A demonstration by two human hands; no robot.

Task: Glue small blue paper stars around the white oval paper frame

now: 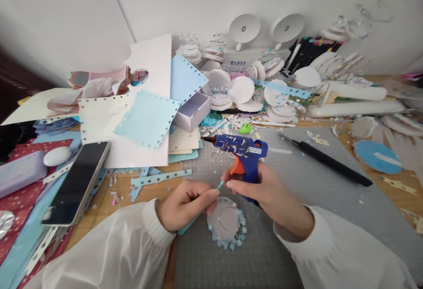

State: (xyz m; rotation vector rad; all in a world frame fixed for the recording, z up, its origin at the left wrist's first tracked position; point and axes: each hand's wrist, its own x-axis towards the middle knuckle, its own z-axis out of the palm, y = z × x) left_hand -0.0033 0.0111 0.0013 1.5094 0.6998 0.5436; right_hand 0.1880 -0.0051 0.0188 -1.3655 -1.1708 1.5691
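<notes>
R hand [264, 190] grips glue gun [243, 150]; L hand [185, 205] pinches blue strip [201, 212].

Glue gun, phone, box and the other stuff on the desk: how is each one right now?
Glue gun: held in the right hand, nozzle pointing left.
Blue strip: pinched in the left hand.
Paper disc: flat on the grey mat, trimmed with blue stars.
Phone: screen dark.
Box: open.
Black tool: lying on the mat.
</notes>
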